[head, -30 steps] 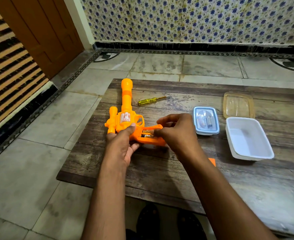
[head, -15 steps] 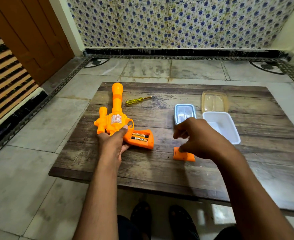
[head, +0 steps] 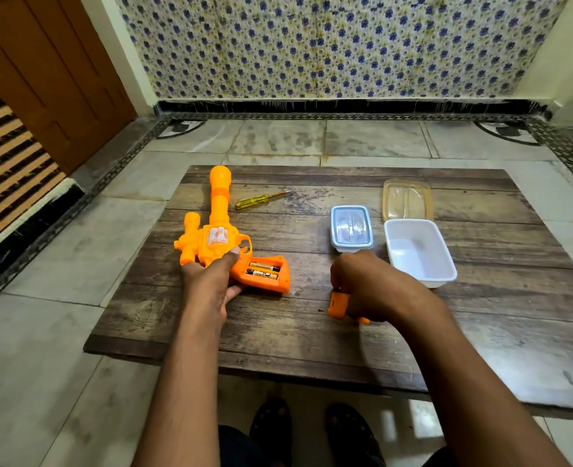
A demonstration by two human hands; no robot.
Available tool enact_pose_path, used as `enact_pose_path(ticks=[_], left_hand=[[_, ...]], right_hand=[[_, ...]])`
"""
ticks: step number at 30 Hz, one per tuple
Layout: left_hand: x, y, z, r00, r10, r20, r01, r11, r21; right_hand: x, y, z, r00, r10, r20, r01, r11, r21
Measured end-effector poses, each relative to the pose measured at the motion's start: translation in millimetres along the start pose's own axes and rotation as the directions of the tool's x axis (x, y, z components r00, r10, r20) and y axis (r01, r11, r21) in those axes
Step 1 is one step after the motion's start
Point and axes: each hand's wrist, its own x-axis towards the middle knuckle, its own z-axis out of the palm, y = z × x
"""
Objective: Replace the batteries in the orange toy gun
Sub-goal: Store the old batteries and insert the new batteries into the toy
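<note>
Toy gun [head: 222, 242] lies on the table [head: 312, 348] under the left hand [head: 211, 284]; screwdriver [head: 261, 198] beyond it. Battery cover [head: 339, 303] under the right hand [head: 376, 288]; lidded box [head: 351, 227], open tub [head: 420, 252] and loose lid [head: 406, 198] beyond.

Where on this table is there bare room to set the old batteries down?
Free: the near strip of the table below both hands, and the far-right corner beyond the clear lid. Crowded: between the toy gun, blue-lidded box and white tub.
</note>
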Motion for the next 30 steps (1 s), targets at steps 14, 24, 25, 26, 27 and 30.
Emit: enact_pose_path(ticks=[14, 24, 25, 26, 27, 30], left_hand=[[4, 1, 0, 1.000, -0.003, 0.004, 0.003, 1.000, 0.011], [6, 2, -1, 1.000, 0.002, 0.010, -0.002, 1.000, 0.014], [5, 2, -1, 1.000, 0.001, 0.008, -0.001, 1.000, 0.011], [4, 2, 0, 1.000, -0.001, 0.008, 0.000, 1.000, 0.008], [4, 2, 0, 1.000, -0.001, 0.007, 0.001, 1.000, 0.005], [2, 1, 1, 1.000, 0.002, 0.012, -0.002, 1.000, 0.007]], right_hand=[[-3, -7, -5, 1.000, 0.013, 0.026, -0.014, 1.000, 0.008], [-2, -6, -6, 0.995, -0.028, -0.097, 0.038, 0.993, 0.111], [-1, -8, -6, 0.989, -0.030, -0.143, 0.050, 0.989, 0.140], [0, -10, -7, 0.982, -0.039, -0.187, 0.072, 0.983, 0.169], [1, -12, -7, 0.974, -0.051, -0.222, 0.098, 0.974, 0.204], [9, -21, -6, 0.948, -0.049, -0.314, 0.169, 0.915, 0.367]])
